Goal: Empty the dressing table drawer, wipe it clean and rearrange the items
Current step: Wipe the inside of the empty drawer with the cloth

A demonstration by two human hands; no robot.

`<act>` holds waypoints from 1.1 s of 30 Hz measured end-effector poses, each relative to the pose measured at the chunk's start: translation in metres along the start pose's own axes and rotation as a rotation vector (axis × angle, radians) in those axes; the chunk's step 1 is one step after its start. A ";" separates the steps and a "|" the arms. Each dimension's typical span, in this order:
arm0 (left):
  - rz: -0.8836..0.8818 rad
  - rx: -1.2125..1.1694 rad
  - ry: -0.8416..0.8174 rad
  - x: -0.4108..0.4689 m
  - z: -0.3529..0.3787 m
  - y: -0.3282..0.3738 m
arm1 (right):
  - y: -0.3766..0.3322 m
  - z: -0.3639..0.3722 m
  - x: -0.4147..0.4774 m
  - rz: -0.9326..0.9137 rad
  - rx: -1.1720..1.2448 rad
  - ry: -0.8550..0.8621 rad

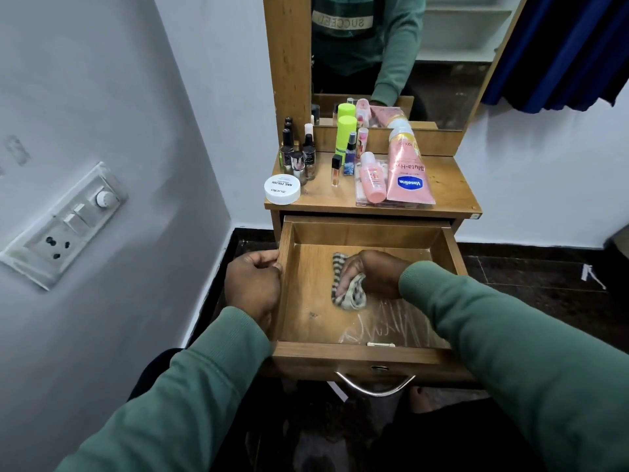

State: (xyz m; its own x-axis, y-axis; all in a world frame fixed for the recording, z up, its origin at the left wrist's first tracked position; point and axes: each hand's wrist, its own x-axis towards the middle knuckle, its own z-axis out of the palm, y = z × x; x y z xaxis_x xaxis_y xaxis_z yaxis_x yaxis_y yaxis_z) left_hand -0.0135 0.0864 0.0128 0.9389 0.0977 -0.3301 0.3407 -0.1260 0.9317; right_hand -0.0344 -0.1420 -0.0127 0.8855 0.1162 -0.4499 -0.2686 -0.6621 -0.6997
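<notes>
The wooden drawer (357,354) of the dressing table is pulled out and holds none of the cosmetics. Inside it, my right hand (369,275) grips a striped cloth (352,294) and presses it on the drawer floor near the middle. Wet streaks show on the floor toward the front right. My left hand (255,284) holds the drawer's left wall, fingers curled over its edge. On the tabletop (452,195) stand several nail polish bottles (299,158), a white nail polish remover tub (282,188), a green-capped bottle (345,134), a pink bottle (372,182) and a pink Vaseline tube (408,172).
A mirror (391,56) rises behind the tabletop. The wall with a switch panel (64,223) is close on the left. A blue curtain (561,49) hangs at the upper right. The drawer's metal handle (374,386) juts toward me. Dark floor lies around the table.
</notes>
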 end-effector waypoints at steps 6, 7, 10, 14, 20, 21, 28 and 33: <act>-0.009 -0.025 0.009 0.004 0.001 -0.002 | -0.030 0.017 0.026 -0.145 -0.097 0.182; -0.009 -0.034 0.006 0.004 0.001 -0.002 | -0.034 0.022 0.032 -0.159 -0.121 0.174; 0.001 -0.037 0.004 0.006 0.002 -0.003 | -0.041 0.027 0.036 -0.259 -0.194 0.144; 0.006 -0.030 -0.002 0.009 0.004 -0.005 | -0.042 0.027 0.023 -0.337 -0.313 0.047; 0.022 -0.028 -0.016 0.008 0.004 -0.005 | -0.052 0.044 -0.008 -0.389 -0.429 -0.195; 0.013 -0.033 -0.023 0.009 0.004 -0.005 | -0.052 0.047 -0.011 -0.393 -0.460 -0.226; -0.012 -0.031 -0.022 0.005 0.000 -0.002 | -0.028 0.032 -0.023 -0.297 -0.499 -0.307; 0.007 -0.015 -0.046 0.003 0.001 -0.002 | -0.010 0.008 -0.028 -0.107 -0.310 -0.348</act>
State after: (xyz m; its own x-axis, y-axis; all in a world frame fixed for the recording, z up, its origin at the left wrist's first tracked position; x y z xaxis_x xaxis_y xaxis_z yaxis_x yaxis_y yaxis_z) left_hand -0.0112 0.0858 0.0100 0.9426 0.0517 -0.3298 0.3336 -0.1112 0.9361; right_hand -0.0593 -0.1323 0.0023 0.7082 0.4022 -0.5803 -0.0100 -0.8161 -0.5779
